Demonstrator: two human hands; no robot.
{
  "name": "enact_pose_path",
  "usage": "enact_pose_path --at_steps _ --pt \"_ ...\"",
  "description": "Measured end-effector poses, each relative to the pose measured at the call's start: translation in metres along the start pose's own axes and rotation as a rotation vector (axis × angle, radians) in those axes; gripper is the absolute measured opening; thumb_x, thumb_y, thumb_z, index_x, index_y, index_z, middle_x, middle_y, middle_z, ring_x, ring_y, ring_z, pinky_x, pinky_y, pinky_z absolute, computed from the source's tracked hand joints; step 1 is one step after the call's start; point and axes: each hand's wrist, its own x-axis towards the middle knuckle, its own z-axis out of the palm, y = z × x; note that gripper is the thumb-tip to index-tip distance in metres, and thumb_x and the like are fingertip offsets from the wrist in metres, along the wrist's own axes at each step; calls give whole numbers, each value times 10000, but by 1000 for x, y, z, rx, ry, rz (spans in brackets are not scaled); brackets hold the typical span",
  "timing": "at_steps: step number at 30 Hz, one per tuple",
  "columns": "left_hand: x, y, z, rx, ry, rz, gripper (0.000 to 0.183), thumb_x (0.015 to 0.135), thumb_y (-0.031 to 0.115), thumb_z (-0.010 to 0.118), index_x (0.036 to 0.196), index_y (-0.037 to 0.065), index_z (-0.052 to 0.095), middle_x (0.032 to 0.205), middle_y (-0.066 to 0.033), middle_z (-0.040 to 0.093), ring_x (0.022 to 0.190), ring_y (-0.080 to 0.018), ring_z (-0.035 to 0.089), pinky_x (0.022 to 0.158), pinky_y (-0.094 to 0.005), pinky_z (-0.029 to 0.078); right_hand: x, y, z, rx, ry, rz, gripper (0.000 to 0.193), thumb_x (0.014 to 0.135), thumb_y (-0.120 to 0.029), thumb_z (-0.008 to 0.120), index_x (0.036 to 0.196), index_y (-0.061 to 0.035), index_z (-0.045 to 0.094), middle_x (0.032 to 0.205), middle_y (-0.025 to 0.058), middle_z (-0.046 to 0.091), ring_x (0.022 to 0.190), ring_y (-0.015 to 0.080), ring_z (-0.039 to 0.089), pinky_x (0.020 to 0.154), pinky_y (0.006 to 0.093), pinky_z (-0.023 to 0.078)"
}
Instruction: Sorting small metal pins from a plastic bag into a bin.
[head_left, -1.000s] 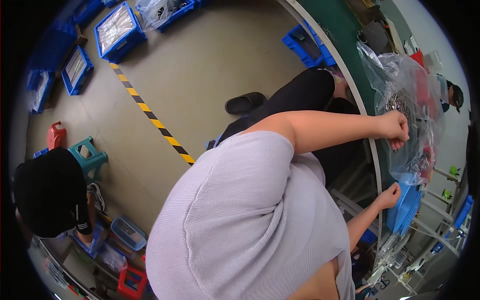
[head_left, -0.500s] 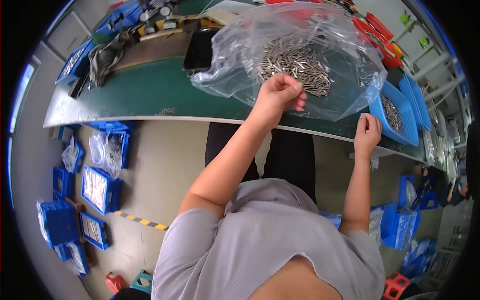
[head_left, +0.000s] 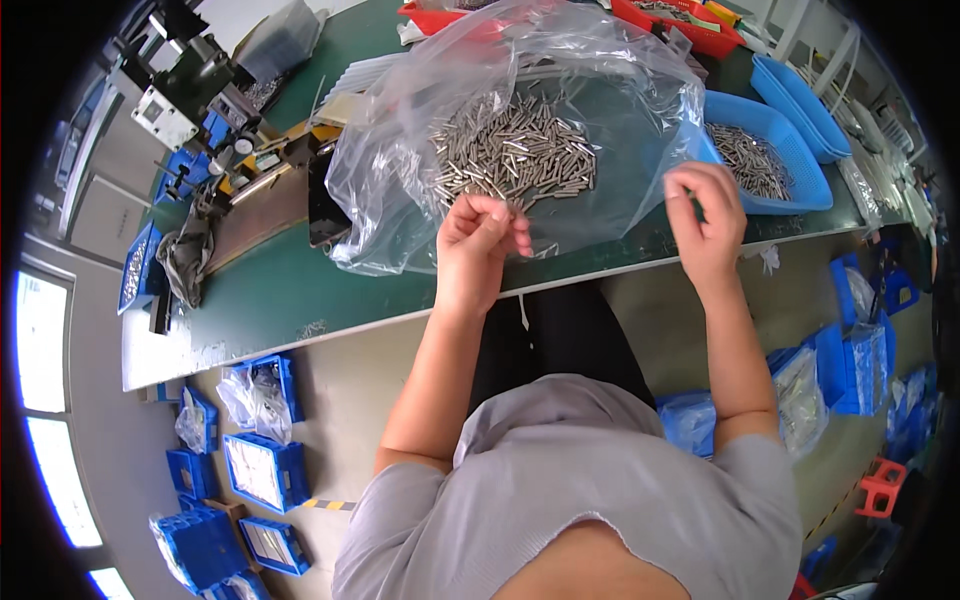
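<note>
A heap of small silvery metal pins (head_left: 515, 150) lies in an opened clear plastic bag (head_left: 630, 190) on the green table (head_left: 265, 310). My left hand (head_left: 475, 248) is over the bag's near edge, just below the heap. Its fingers are curled in with the thumb against them; whatever may be between the tips is hidden. Over the bag's right side, beside a blue basket (head_left: 810, 195) with more pins (head_left: 748, 160) in it, is my right hand (head_left: 708, 220). Its fingers bend toward the thumb, and I cannot make out anything held there.
To the left of the bag lies a dark phone-like slab (head_left: 325, 205). A bench device with a dial (head_left: 243, 146) and a grey cloth (head_left: 187, 250) are farther left. Red trays (head_left: 690, 30) stand at the back. Blue crates (head_left: 265, 470) sit on the floor.
The view has turned, so the table and bag appear shifted left. Both hands remain near the bag with bent fingers; the left now sits at the heap's near left edge.
</note>
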Motion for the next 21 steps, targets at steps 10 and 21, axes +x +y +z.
enact_pose_path --at_steps 10,21 --pt "19 20 12 -127 97 -68 74 914 83 501 874 30 535 805 -126 599 671 -193 573 595 -298 493 44 24 89 177 -858 -170 171 705 -42 654 870 -42 607 849 83 576 833 276 558 716 377 462" --pt "49 22 15 -270 208 -274 102 925 110 494 890 28 544 813 -122 592 657 -186 565 593 -305 484 31 37 103 159 -865 -87 127 718 -64 636 810 -40 552 815 85 525 836 287 539 678 386 449"
